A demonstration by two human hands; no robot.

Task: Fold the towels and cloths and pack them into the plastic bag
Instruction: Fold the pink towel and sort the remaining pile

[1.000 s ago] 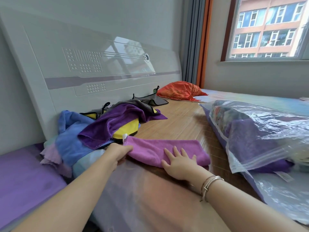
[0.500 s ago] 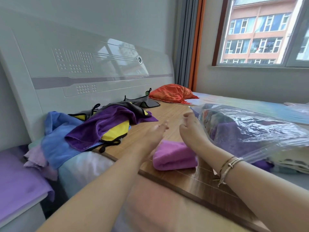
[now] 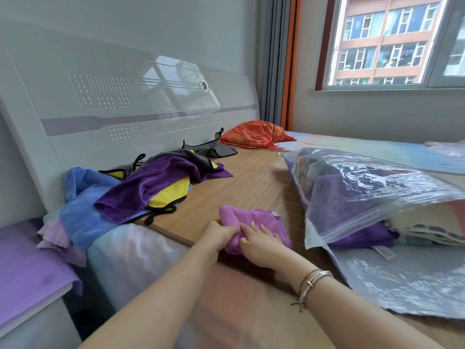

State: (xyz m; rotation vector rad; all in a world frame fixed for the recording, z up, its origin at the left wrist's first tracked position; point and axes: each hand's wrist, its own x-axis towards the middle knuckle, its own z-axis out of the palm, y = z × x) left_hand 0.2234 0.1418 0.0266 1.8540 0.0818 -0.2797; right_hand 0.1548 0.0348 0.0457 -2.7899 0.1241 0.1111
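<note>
A folded pink towel [image 3: 247, 217] lies on the bamboo mat near the bed's front edge. My left hand [image 3: 218, 234] grips its near left corner. My right hand [image 3: 259, 241] lies on top of it with fingers spread flat, pressing it down. To the right, a clear plastic zip bag [image 3: 362, 195] lies on its side, holding a dark purple towel and other folded cloths. At the left by the headboard sits a pile of unfolded cloths [image 3: 141, 190]: blue, dark purple, yellow and grey.
An orange pillow [image 3: 254, 134] lies at the far end by the headboard [image 3: 125, 102]. A second flat plastic bag [image 3: 402, 280] is under the filled one. A nightstand with a purple cloth [image 3: 27, 268] stands at the left. The bamboo mat [image 3: 251, 182] runs between pile and bag.
One second ago both hands smoothed the longer pink towel. Half a second ago they were lifted above it, folded smaller. Now both hands are back down on the towel.
</note>
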